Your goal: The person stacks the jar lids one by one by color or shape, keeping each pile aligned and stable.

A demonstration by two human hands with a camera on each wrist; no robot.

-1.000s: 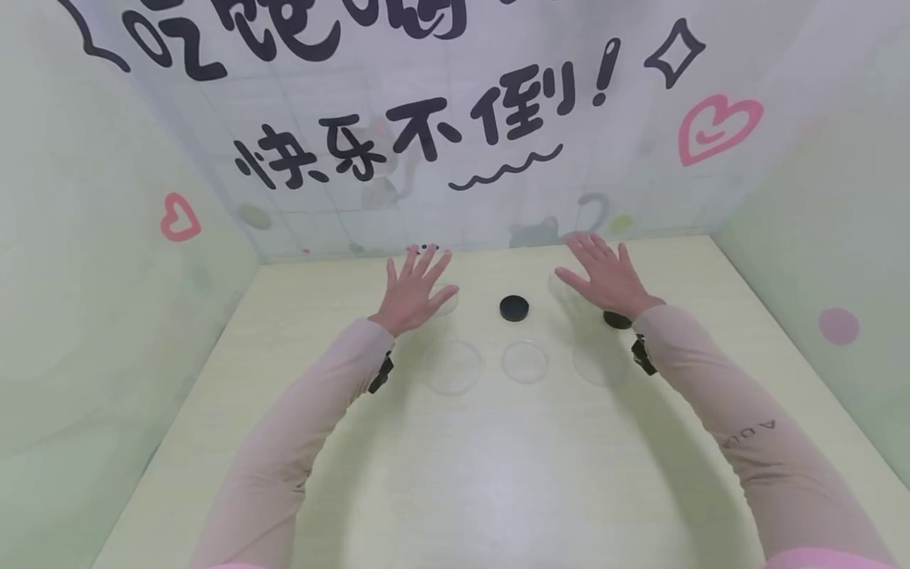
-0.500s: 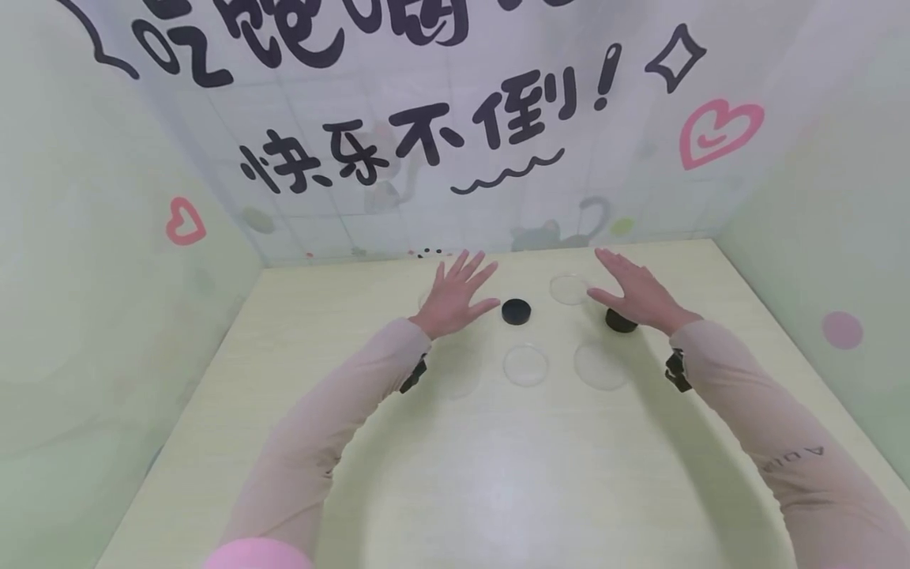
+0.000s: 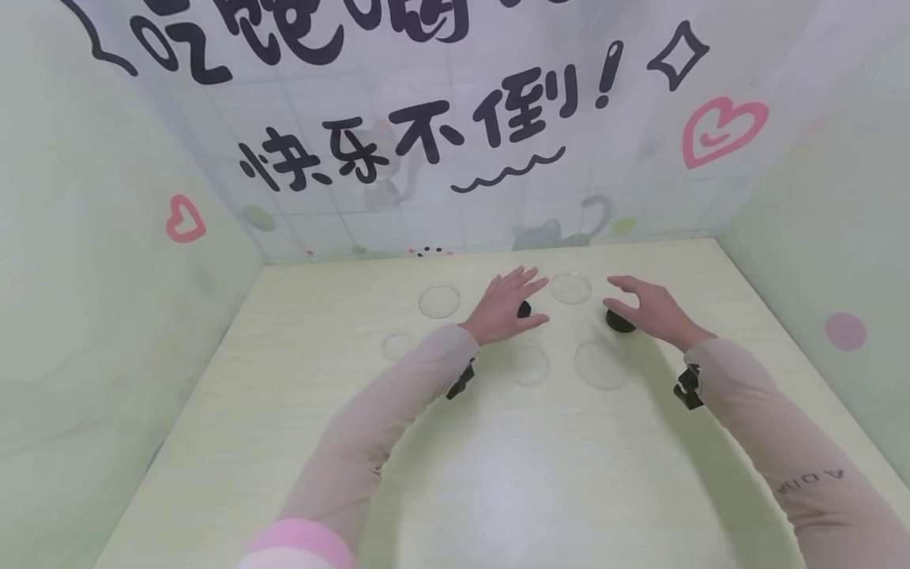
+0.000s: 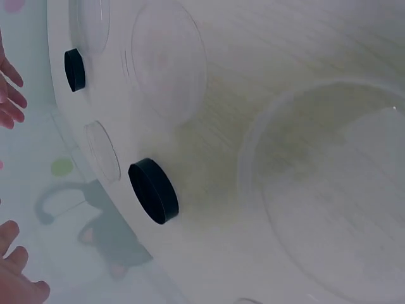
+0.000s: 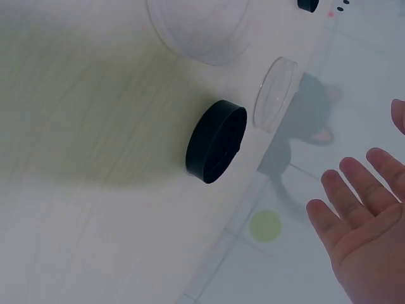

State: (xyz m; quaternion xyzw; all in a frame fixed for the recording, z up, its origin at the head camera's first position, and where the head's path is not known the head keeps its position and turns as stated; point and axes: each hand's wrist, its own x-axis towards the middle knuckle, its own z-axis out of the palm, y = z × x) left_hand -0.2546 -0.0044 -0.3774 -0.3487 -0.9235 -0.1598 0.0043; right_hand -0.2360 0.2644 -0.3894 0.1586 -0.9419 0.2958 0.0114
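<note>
The left hand (image 3: 503, 308), fingers spread and released, had a black disc (image 4: 158, 193) showing between fingers and thumb; a second black disc (image 5: 214, 142) lay near the right hand's (image 3: 652, 310) free fingers.

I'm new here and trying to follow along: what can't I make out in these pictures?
Head view: the left hand covers much of the left black cap.
Head view: the right hand hides part of the right black cap.
Left wrist view: the right edge cuts off the nearest clear dish.
Head view: the top edge crops the upper wall lettering.
</note>
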